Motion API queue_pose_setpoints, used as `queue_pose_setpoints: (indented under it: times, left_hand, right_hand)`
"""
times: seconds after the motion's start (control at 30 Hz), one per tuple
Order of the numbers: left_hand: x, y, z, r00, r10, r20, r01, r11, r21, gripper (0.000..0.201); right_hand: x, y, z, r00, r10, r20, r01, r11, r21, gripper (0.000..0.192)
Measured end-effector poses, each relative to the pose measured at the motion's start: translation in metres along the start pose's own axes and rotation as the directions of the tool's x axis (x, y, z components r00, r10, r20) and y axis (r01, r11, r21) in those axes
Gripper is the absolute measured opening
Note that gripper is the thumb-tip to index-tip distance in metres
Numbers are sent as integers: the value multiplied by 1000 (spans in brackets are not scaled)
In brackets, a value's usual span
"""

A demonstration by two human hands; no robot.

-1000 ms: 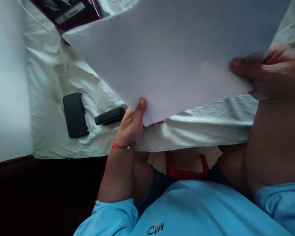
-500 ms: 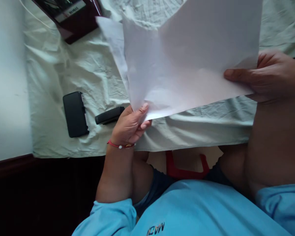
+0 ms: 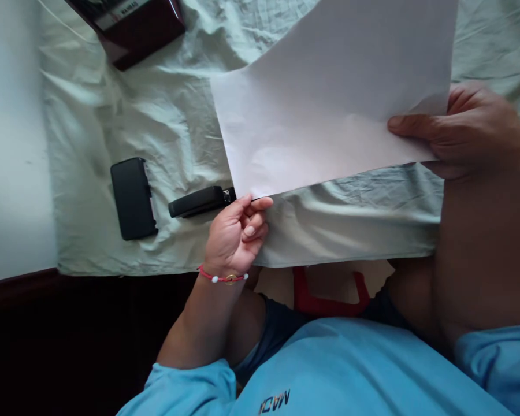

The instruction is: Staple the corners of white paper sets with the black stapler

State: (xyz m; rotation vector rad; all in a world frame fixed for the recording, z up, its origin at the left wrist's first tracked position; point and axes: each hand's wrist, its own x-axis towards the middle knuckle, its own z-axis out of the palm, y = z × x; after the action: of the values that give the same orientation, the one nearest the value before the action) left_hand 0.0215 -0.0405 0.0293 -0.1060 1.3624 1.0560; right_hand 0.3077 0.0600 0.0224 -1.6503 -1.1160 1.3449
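White paper (image 3: 329,98) hangs tilted above the cloth, its far edge curving upward and running out of view at the top. My right hand (image 3: 481,130) grips its right side, thumb flat on top and fingers hidden underneath. At the lower left corner, my left hand (image 3: 238,234) pinches the near edge between thumb and forefinger, the other fingers curled. How many sheets are stacked cannot be made out. Just left of that corner lies a black stapler (image 3: 197,201) with a metal end, partly behind the paper.
A black rectangular case (image 3: 133,199) lies on the pale green cloth (image 3: 91,242) at the left. A dark red glossy box (image 3: 143,34) stands at the back left, near a white cable (image 3: 63,22). A red stool (image 3: 305,294) shows below the table edge.
The sheets' left edges, fanned apart before, now show as one edge. My left hand has shifted slightly down and toward me, from a fuller grip to a fingertip pinch; more of the stapler shows.
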Motion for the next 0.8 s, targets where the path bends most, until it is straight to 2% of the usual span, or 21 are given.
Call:
queue_pose_setpoints:
  times: [0.1, 0.17, 0.47, 0.67, 0.8]
  left_hand:
    - [-4, 3, -3, 998, -39, -59, 39, 999, -6, 55]
    - [-6, 4, -5, 995, -41, -87, 39, 999, -22, 54]
    - [0, 6, -20, 998, -31, -54, 28, 999, -41, 53]
    - [0, 11, -25, 996, -91, -12, 91, 995, -33, 59]
    - [-3, 18, -20, 986, -162, -38, 162, 987, -18, 63]
  right_hand:
    - [2, 7, 3, 990, -78, 120, 78, 997, 0, 25]
    - [2, 10, 6, 984, -93, 151, 96, 995, -11, 29]
    - [4, 17, 20, 980, -119, 161, 120, 993, 5, 34]
    - [3, 17, 22, 977, -147, 157, 139, 989, 59, 35]
    - [4, 18, 22, 977, -148, 153, 145, 989, 32, 29]
